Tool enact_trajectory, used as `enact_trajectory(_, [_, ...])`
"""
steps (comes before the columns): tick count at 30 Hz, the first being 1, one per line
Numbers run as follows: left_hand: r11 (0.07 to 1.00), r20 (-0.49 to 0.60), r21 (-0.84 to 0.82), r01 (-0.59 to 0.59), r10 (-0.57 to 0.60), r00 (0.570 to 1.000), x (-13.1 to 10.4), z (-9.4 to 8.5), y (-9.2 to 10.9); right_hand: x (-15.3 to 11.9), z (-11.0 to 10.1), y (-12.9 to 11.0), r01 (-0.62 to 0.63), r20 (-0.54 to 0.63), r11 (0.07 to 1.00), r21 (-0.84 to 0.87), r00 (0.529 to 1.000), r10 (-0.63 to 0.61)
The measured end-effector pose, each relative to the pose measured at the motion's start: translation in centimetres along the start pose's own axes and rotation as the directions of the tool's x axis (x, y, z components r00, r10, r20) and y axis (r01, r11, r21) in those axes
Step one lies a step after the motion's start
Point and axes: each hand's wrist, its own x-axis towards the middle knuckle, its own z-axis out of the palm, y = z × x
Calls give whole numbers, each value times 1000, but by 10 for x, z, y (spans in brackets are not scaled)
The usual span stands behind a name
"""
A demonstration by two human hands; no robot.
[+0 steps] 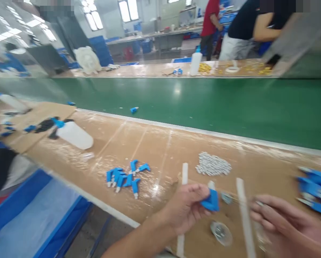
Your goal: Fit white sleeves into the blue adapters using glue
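Sitting between the thumb and curled fingers of the left hand (191,204), a bent blue plastic piece with a pale tip (210,202) is raised above the near tabletop (152,143), its tip pointing to the far side. It looks light and stiff, smooth enough to slide a little under a loose grip, and unlikely to break; the broad blue body seems the best place to hold, leaving the narrow tip free. The left hand is clamped on the body's left part, its forearm reaching in from the near edge and slanting to the right.

The right hand (286,220) comes in from the near right corner, thumb and fingertips drawn together on what seems a small silvery piece (259,203), though blur hides its shape. Between the hands, toward the near edge, lies a clear round dish holding small metal parts (221,233). Beyond is a heap of small pale-grey pieces (213,164). Similar blue pieces lie in a cluster to the left (120,177) and a blurred pile to the right (317,190).
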Motion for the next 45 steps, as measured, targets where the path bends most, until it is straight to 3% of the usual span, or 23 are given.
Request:
enact_trajectory(3, [999,14,39,-19,18,1000,-2,5,6,-5,28,-26,-21,65,989,143,998,11])
enact_trajectory(8, [993,94,110,33,-43,995,2,10,8,-6,52,-38,-39,103,956,289,995,9])
enact_trajectory(15, [983,163,182,-6,-24,986,3,19,3,-15,51,-39,-107,148,949,297,987,65])
enact_trajectory(27, [946,223,259,-196,138,965,5,18,-5,-29,57,-25,112,69,992,58,991,-116])
enact_trajectory(37, [882,227,366,-297,225,948,9,10,-13,-33,66,-34,235,27,954,-188,972,-234])
enact_trajectory(42, [738,253,544,-399,310,917,6,11,-9,-31,61,-30,169,59,982,-82,985,-165])
enact_trajectory(45, [721,294,567,-399,275,915,4,13,-3,-25,55,-26,-2,140,988,156,990,-20])
